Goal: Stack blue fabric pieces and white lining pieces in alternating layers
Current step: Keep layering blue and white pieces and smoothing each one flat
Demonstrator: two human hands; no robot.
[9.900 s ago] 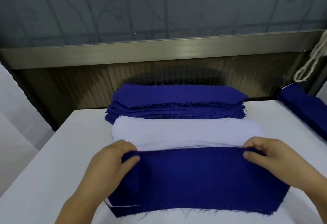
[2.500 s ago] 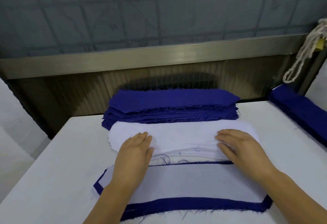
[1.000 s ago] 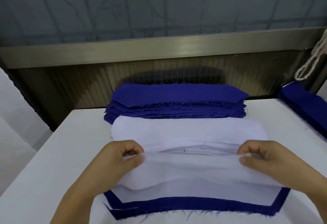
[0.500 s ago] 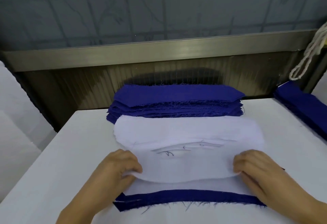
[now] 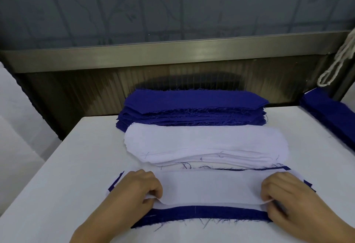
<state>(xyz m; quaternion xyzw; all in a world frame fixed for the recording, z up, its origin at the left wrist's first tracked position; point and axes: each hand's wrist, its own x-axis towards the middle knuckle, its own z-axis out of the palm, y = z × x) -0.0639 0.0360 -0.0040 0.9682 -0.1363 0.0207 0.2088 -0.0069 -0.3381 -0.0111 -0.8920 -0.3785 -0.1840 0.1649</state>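
Observation:
A white lining piece (image 5: 209,187) lies over the near stack, with a blue fabric piece (image 5: 207,213) showing as a band along its front edge. My left hand (image 5: 134,191) pinches the lining's left end and my right hand (image 5: 288,194) pinches its right end. Behind it sits a pile of white lining pieces (image 5: 203,143). Farther back stands a thick pile of blue fabric pieces (image 5: 192,106).
The work goes on upon a white table (image 5: 76,166) whose far edge meets a dark metal wall panel (image 5: 172,60). More blue fabric (image 5: 330,114) lies at the right edge. A white cord (image 5: 338,64) hangs at the upper right.
Both hands have drawn the white lining piece off the white pile toward me and lowered it flat over the near stack. The pinch on both ends persists.

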